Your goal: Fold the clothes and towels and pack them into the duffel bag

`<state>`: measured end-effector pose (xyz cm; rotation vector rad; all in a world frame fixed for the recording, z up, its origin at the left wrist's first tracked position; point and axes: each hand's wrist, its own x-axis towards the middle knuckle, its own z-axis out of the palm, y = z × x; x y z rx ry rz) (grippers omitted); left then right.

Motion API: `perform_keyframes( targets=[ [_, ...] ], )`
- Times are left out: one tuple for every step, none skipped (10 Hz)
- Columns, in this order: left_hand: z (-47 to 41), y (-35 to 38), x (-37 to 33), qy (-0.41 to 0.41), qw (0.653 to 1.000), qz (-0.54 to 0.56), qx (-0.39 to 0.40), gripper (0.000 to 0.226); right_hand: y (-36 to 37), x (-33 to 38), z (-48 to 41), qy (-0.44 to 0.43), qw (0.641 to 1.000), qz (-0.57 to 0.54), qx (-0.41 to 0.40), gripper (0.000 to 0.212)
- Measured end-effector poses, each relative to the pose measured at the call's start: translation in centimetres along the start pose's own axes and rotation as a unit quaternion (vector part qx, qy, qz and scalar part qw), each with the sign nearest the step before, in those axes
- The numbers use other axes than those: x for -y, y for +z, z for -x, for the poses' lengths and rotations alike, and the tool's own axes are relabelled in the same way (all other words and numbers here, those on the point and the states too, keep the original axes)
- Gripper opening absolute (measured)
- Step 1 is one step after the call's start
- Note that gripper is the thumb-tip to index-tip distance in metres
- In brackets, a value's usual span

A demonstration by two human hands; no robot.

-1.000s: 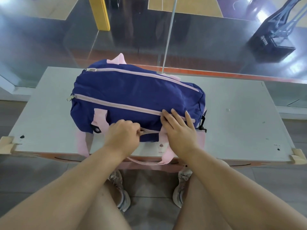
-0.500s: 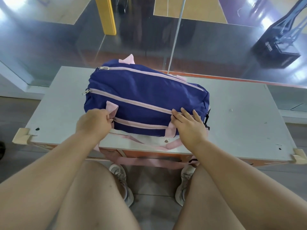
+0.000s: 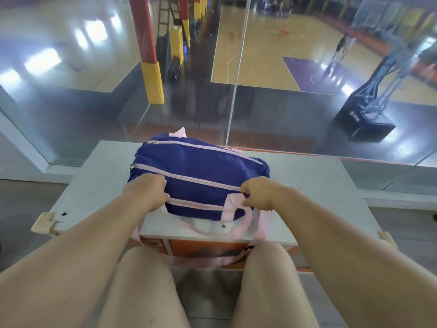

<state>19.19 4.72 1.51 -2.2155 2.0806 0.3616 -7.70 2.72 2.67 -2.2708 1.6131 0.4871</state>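
A navy duffel bag point(image 3: 201, 171) with pink zippers and pink straps lies zipped shut on the grey table point(image 3: 319, 185). My left hand point(image 3: 146, 192) grips the bag's near left side, fingers curled into the fabric. My right hand point(image 3: 256, 192) is closed on the bag's near right side, beside a pink handle strap point(image 3: 230, 207). A long pink shoulder strap point(image 3: 208, 260) hangs over the table's front edge toward my knees. No loose clothes or towels are visible.
A glass wall point(image 3: 236, 79) stands right behind the table, with a sports court beyond it. Wooden corner blocks point(image 3: 43, 222) mark the table's front corners. My knees sit below the front edge.
My left hand slid leftward along the front zipper, then took hold of the bag's left side. My right hand went from lying flat to gripping the right side. The camera tilted upward.
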Motion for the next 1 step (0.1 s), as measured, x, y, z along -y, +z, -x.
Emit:
perform_keyframes(
  targets=[
    [0.31,-2.87,-1.58,0.02,1.0,-0.013,-0.007,0.012,-2.21,-0.86,1.73,-0.006,0.999,0.035,-0.006,0.025]
  ],
)
